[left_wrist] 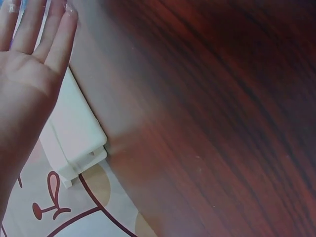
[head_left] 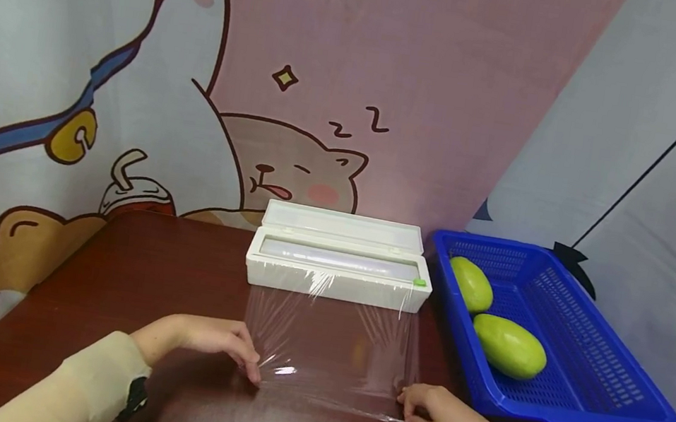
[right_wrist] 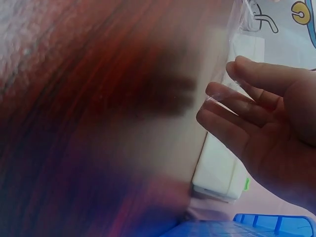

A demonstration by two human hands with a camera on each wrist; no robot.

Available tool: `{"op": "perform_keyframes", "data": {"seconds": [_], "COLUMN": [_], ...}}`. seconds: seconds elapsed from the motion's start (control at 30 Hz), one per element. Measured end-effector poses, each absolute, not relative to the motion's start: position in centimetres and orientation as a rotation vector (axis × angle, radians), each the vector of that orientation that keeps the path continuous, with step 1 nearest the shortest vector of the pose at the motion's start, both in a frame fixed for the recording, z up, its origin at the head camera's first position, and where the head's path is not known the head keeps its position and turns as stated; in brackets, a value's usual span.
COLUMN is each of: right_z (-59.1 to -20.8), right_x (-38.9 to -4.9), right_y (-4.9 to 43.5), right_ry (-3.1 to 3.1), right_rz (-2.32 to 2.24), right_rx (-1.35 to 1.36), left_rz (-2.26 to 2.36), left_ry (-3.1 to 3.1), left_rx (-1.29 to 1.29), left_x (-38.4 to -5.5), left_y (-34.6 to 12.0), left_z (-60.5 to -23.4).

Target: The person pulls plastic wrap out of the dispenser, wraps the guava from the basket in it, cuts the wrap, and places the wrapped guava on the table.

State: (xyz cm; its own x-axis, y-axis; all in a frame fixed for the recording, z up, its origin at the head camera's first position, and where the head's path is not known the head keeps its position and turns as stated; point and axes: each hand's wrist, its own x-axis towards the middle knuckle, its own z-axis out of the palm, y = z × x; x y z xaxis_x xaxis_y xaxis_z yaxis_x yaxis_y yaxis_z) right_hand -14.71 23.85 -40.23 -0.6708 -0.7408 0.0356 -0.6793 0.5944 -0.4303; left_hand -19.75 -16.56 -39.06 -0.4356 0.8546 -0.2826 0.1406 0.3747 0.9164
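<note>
A sheet of clear plastic wrap (head_left: 326, 352) stretches from a white wrap dispenser (head_left: 337, 286) toward the person, over the tabletop. At the sheet's near left corner, the left hand (head_left: 224, 342) pinches the film; in the left wrist view its fingers are long, with film on the tips and the thumb out of sight. My right hand (head_left: 445, 418) holds the near right corner between thumb and fingers. In the right wrist view, film clings to the right hand's fingertips (right_wrist: 213, 91). The dispenser's lid (head_left: 342, 226) stands raised, showing the roll (head_left: 338, 259) inside.
A blue plastic basket (head_left: 580, 414) sits right of the dispenser, close to the right hand. Two green-yellow oval fruits (head_left: 509, 346) lie in its left part. A dark brown wooden table (head_left: 190, 263) carries everything, and a cartoon-printed cloth (head_left: 428, 109) hangs behind it.
</note>
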Motion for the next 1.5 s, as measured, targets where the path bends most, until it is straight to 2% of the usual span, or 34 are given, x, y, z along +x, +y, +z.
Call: {"op": "perform_keyframes", "data": {"seconds": [0.17,0.4,0.7,1.07,1.5], "right_z": [-39.9,-39.7,-39.8,-39.6,-38.4], "right_x": [-14.7,-15.0,-15.1,-15.0,-15.3], "right_y": [23.8,23.9,24.3,24.6,24.8], "right_ry": [2.624,2.612,2.489,2.371,2.401], "right_rz": [-0.582,-0.713,-0.866,-0.941,-0.996], "right_rx": [-1.143,-1.243,-1.079,-1.087,-1.108], "left_rz": [1.130,1.184,1.223,1.296,1.304], "left_ry": [1.841,1.867,1.911,2.161,2.369], "left_rx": [0.874,0.821,0.657,0.876,0.790], "left_x": [-19.7,-19.7,-19.4,-20.1,-20.4], "left_y": [-16.7,-16.7,-17.2,-17.2,-16.4], "left_z": [-39.3,-39.5,-39.6,-39.8,-41.4]}}
